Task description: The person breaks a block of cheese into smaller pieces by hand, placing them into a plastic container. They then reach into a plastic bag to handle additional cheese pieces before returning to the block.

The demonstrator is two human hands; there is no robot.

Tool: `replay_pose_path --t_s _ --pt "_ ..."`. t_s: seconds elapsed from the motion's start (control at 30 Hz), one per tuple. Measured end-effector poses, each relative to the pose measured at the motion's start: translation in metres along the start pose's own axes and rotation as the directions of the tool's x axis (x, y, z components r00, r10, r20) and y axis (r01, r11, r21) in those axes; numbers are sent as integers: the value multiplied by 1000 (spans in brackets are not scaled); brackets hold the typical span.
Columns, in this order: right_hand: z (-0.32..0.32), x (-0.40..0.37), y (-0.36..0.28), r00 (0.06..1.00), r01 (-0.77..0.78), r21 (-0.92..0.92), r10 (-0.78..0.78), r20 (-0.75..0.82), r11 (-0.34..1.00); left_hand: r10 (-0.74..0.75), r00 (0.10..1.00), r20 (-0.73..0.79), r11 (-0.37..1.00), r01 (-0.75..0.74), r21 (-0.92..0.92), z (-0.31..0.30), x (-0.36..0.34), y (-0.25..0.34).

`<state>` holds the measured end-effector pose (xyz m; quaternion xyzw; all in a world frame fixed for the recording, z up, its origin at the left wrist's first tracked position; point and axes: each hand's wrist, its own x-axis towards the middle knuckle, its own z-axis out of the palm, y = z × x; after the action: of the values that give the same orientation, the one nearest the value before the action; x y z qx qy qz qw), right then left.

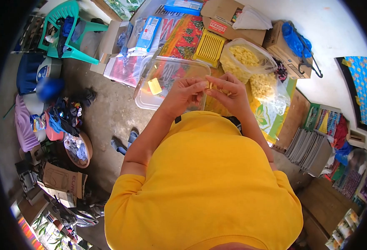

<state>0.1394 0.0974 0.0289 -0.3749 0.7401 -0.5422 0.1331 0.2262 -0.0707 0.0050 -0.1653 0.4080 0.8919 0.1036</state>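
Observation:
My left hand point(187, 91) and my right hand point(230, 89) meet in front of my chest, fingertips pinched together. Between them is a small yellow piece point(209, 85), mostly covered by the fingers; I cannot tell its kind. Under and beside my left hand stands a clear plastic tub point(144, 103) with a yellow block point(154, 86) lying in it. Just beyond my right hand is an open clear bag full of small yellow pieces point(243, 58), and a second bag of yellow pieces point(262, 85) lies nearer me. A yellow ridged tray point(209, 48) rests behind the hands.
The table has a patterned cloth point(186, 35). Blue-and-white packs point(149, 33) and an open cardboard box point(225, 21) stand at its back. A green plastic chair point(73, 46) is to the left, with a laundry basket point(87, 146) on the floor. Stacked grey sheets point(304, 146) lie at the right.

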Motion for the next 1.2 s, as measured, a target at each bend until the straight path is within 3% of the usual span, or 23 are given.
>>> replay_pose_path --t_s 0.13,0.3,0.6,0.7,0.8,1.1,1.2 --pt "-1 0 -1 1000 20 -71 -21 -12 997 -11 1000 -5 999 11 -39 1 2 0" --pt "0 1 2 999 17 -3 -17 -41 1000 -47 999 22 988 50 -145 2 4 2" --pt "-1 1 4 999 37 -54 -38 -29 998 25 1000 10 1000 -25 18 -1 6 -2" --pt "-2 1 3 999 11 -25 -12 -38 1000 -17 999 -28 998 15 -65 8 3 3" --pt "-2 1 4 999 5 3 -5 -49 1000 -19 999 31 996 22 -84 7 3 4" --pt "-3 -2 5 999 -1 5 1 -50 1000 114 993 -11 978 -111 174 7 2 -1" --pt "-4 -4 3 999 -3 3 4 -54 1000 109 994 0 979 -107 173 8 2 0"
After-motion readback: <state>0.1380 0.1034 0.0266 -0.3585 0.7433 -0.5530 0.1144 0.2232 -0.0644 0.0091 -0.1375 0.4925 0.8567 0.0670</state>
